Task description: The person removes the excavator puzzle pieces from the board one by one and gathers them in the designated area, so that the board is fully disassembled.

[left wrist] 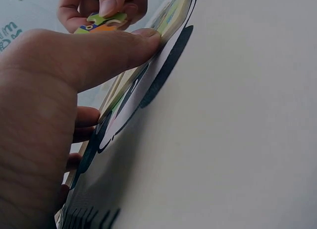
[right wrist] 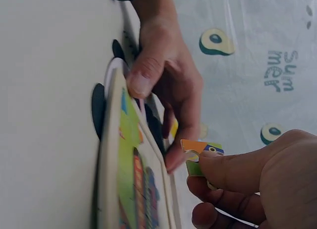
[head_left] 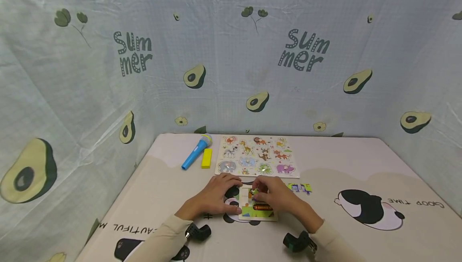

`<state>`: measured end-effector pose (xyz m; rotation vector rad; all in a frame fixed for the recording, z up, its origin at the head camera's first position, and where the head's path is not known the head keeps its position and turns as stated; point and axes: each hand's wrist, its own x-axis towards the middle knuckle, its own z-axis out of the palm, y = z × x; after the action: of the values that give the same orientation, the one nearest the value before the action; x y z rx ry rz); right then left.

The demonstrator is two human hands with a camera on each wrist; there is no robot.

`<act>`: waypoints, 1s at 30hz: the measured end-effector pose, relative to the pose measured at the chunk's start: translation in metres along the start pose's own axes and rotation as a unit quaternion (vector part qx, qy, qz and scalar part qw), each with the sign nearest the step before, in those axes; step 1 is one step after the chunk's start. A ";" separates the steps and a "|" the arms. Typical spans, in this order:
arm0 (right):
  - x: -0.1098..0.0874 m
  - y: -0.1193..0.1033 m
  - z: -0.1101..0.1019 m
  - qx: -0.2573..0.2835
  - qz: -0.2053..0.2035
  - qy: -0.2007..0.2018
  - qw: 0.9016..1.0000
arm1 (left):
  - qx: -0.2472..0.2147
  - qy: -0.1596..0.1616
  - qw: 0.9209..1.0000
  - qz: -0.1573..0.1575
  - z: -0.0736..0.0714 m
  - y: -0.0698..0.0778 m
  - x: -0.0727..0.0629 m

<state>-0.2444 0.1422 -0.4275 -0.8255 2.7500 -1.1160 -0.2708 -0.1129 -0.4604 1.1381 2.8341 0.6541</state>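
A small wooden jigsaw board (head_left: 257, 214) with a light frame lies on the table, partly filled with a green, orange and red picture. My left hand (head_left: 218, 194) holds its left side, the thumb (left wrist: 146, 39) on the near edge and the fingertips at the far edge. Between thumb and fingers, my right hand (head_left: 277, 196) pinches a jigsaw piece (right wrist: 194, 168) in green, orange and blue. In the right wrist view this piece is held above the board, apart from it. The right fingers cover part of the board in the head view.
Loose jigsaw pieces (head_left: 302, 188) lie to the right of the board. Behind it is a larger animal puzzle board (head_left: 238, 174). At the back left lie a blue toy microphone (head_left: 194, 154) and a yellow block (head_left: 206, 158). A printed cloth (head_left: 223, 53) hangs around the table.
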 end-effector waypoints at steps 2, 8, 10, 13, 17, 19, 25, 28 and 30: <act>-0.001 0.001 -0.005 0.002 0.004 0.006 1.000 | 0.000 0.000 1.000 -0.001 0.000 0.000 0.000; -0.005 0.006 -0.021 0.000 0.028 0.009 1.000 | 0.003 0.000 1.000 -0.002 0.001 0.000 0.000; -0.007 0.010 -0.028 -0.002 0.033 0.001 0.999 | 0.005 0.001 1.000 -0.001 0.001 0.000 0.000; -0.009 0.019 -0.039 0.001 0.035 -0.017 0.999 | 0.006 0.002 1.000 0.001 0.001 0.000 0.000; -0.013 0.032 -0.052 0.013 0.046 -0.036 0.998 | 0.007 0.002 1.000 0.003 0.001 -0.001 0.000; -0.015 0.037 -0.057 0.024 0.057 -0.046 0.997 | 0.009 0.001 1.000 0.003 0.002 -0.001 0.001; -0.019 0.047 -0.065 0.055 0.081 -0.067 0.993 | 0.009 0.001 1.000 0.000 0.002 -0.002 0.000; -0.020 0.049 -0.067 0.065 0.086 -0.071 0.992 | 0.009 0.001 1.000 -0.001 0.001 -0.002 0.000; -0.021 0.051 -0.067 0.070 0.088 -0.074 0.991 | 0.008 0.000 1.000 -0.002 0.001 -0.001 0.000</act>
<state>-0.2666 0.2250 -0.4146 -0.6098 2.5328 -1.1486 -0.2716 -0.1134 -0.4621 1.1345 2.8472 0.6321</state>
